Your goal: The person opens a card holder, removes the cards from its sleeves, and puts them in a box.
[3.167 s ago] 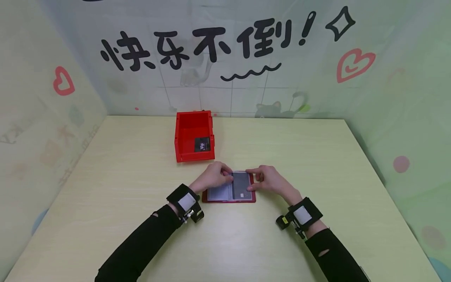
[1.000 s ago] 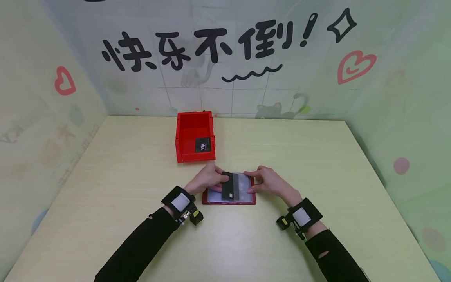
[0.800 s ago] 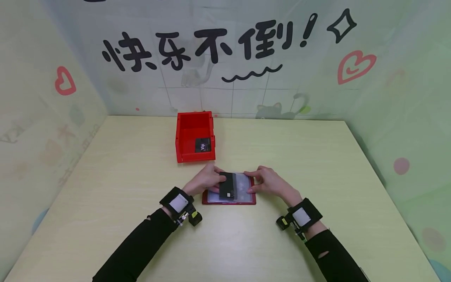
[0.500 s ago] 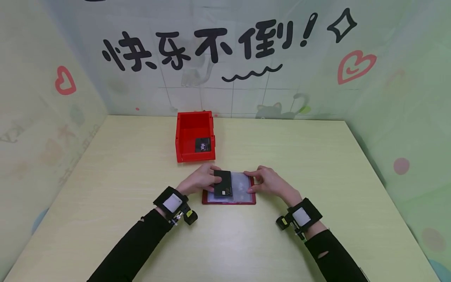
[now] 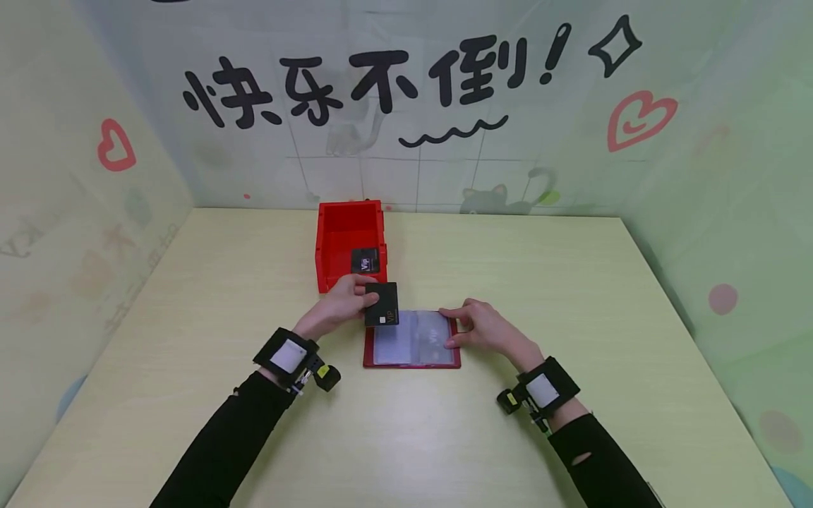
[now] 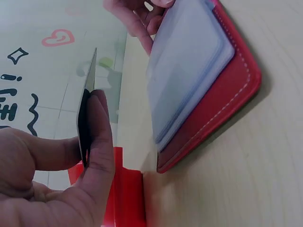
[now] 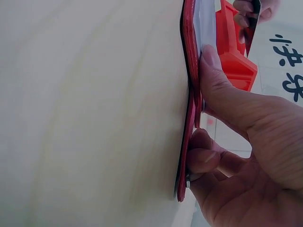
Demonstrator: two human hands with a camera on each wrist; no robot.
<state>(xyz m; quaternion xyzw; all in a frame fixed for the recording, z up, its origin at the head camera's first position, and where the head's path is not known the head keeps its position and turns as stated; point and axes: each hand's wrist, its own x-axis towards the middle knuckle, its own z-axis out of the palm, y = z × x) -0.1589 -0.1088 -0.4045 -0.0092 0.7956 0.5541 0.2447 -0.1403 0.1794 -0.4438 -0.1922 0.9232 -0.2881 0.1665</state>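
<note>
My left hand (image 5: 339, 305) pinches a black VIP card (image 5: 387, 305) between thumb and fingers, clear of the card holder (image 5: 394, 349) and just in front of the red bin. In the left wrist view the card (image 6: 84, 123) appears nearly edge-on. The card holder lies open on the table, with a red stitched cover and clear plastic sleeves. At its right edge, my right hand (image 5: 485, 328) grips it. The right wrist view has the thumb on a sleeve and the other fingers curled at the red cover (image 7: 189, 61).
Behind the card holder stands the red bin (image 5: 329, 279) with another black Vip card (image 5: 365, 259) inside, near its front right corner. The pale wooden table (image 5: 406, 437) is bounded by a printed backdrop (image 5: 419, 176) at the back and sides.
My left hand has drawn the black card leftward out of the right-hand sleeve, then lifted it up and away toward the bin. My right hand has stayed at the holder's right edge.
</note>
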